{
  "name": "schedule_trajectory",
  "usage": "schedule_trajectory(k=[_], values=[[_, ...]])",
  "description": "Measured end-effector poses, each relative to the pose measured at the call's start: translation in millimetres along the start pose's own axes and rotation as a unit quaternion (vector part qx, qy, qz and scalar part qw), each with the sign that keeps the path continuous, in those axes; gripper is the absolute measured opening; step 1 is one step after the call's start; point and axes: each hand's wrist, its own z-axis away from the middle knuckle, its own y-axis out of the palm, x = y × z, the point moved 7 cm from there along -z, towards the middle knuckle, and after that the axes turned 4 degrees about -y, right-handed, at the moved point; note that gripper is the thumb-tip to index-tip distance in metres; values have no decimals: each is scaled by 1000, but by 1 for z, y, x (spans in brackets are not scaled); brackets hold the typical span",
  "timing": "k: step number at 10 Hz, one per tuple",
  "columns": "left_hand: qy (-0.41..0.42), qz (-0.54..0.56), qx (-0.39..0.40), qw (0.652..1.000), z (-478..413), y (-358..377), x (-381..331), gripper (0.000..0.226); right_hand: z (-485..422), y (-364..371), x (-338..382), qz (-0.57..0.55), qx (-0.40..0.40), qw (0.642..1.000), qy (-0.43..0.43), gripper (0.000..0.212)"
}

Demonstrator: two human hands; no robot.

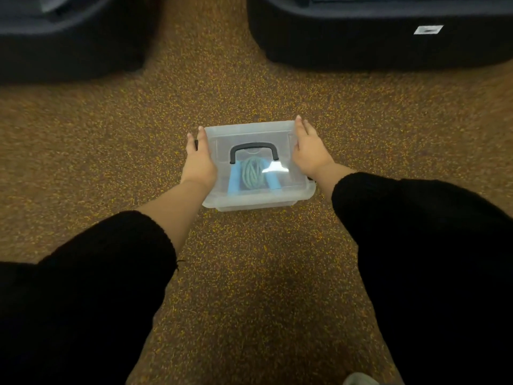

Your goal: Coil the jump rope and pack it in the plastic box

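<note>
A clear plastic box point(249, 132) sits on the speckled brown floor with its lid on and a black carry handle point(254, 150) lying flat on top. Through the lid I see the coiled teal jump rope point(252, 173) with its two blue handles on either side of the coil. My left hand point(198, 159) lies flat against the box's left side, fingers over a black side latch. My right hand point(309, 151) presses on the right edge of the lid, fingers stretched to the far corner.
Two large dark machine bases stand at the back, one at the far left point(69, 45) and one at the far right point(388, 37), with a strip of floor between them. A light shoe tip point(358, 379) shows at the bottom edge.
</note>
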Motion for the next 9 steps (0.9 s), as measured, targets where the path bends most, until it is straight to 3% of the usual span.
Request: schedule_trajectory(k=[4, 9], values=[[2, 0, -61, 998, -10, 8, 9, 75, -11, 9, -3, 11, -49, 999, -16, 71], [31, -58, -24, 998, -18, 3, 4, 67, -10, 3, 3, 97, -28, 995, 8, 77]])
